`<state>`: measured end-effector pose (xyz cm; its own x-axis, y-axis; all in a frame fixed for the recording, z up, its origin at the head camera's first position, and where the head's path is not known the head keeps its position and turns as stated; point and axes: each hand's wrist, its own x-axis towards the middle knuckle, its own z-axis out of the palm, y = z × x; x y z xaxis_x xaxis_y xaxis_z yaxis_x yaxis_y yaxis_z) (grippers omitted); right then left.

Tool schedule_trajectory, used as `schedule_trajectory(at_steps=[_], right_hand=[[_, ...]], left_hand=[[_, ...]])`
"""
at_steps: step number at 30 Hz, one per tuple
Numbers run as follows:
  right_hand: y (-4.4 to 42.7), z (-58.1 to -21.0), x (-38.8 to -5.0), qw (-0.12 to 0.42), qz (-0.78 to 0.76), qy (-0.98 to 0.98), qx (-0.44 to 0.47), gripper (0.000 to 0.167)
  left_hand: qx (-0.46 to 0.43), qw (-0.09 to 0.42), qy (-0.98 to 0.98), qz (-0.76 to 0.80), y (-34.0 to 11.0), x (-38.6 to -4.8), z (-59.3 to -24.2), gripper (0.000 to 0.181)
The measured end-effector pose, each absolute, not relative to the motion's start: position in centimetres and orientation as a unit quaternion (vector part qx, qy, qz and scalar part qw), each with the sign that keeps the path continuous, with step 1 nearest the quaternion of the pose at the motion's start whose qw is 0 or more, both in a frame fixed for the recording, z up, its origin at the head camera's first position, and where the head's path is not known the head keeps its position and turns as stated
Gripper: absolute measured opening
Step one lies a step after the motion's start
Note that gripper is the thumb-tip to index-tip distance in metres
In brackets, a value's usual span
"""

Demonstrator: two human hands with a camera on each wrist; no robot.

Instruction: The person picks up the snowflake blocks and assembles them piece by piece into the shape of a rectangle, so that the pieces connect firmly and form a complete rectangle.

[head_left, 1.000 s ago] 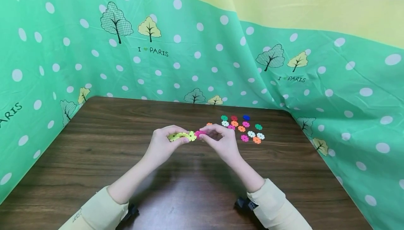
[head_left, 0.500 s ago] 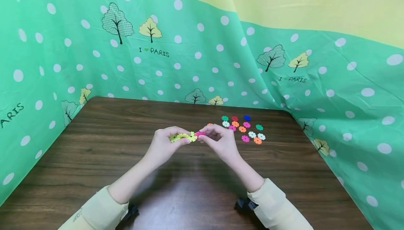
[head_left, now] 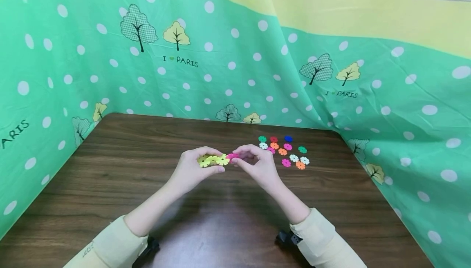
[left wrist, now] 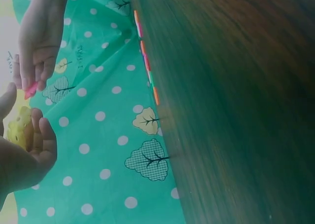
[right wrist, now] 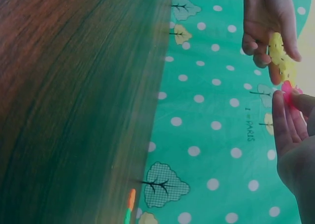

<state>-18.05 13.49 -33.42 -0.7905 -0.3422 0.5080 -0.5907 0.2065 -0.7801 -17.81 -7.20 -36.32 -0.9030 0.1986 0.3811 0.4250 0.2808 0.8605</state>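
In the head view my left hand (head_left: pixel 196 166) holds a short chain of yellow flower-shaped interlocking discs (head_left: pixel 213 160) above the table. Its fingers curl behind the chain, and the thumb stands lowered, apart from the discs. My right hand (head_left: pixel 259 166) pinches a pink interlocking disc (head_left: pixel 232 156) between thumb and fingertips. This pink disc meets the right end of the yellow chain; whether their slots are fully joined cannot be told. In the right wrist view the yellow discs (right wrist: pixel 280 59) lie against the left fingers, right above the pink disc (right wrist: pixel 289 93).
Several loose discs in green, red, blue, white, orange and pink lie flat at the back right of the brown wooden table (head_left: pixel 128 170), such as a white disc (head_left: pixel 294 158) and an orange disc (head_left: pixel 300 165). A green dotted cloth (head_left: pixel 206 76) hangs around the table's edges.
My left thumb has dropped away from the yellow discs, so more of the chain shows. The right hand has hardly moved and keeps its pinch on the pink disc.
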Motion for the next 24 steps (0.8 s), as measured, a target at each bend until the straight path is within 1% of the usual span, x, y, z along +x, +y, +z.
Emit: schedule_trajectory(at_steps=[5,12,17,24], right_hand=[[13.6,-33.3,-18.1,0.098,0.557,-0.76,0.32,0.017],[14.5,-32.8,-18.8,0.121,0.498,-0.793,0.33,0.023],[15.4,-31.9,-19.2,0.124,0.483,-0.798,0.339,0.029],[18.2,-33.8,-22.1,0.135,0.424,-0.828,0.34,0.037]], left_hand=[[-0.195,0.113,-0.794,-0.565,-7.1,-18.0,-36.4,0.029],[-0.194,0.113,-0.798,-0.559,-7.3,-18.1,-36.4,0.029],[-0.192,0.114,-0.806,-0.548,-7.5,-18.1,-36.4,0.028],[-0.182,0.109,-0.812,-0.544,-7.8,-18.1,-36.4,0.027]])
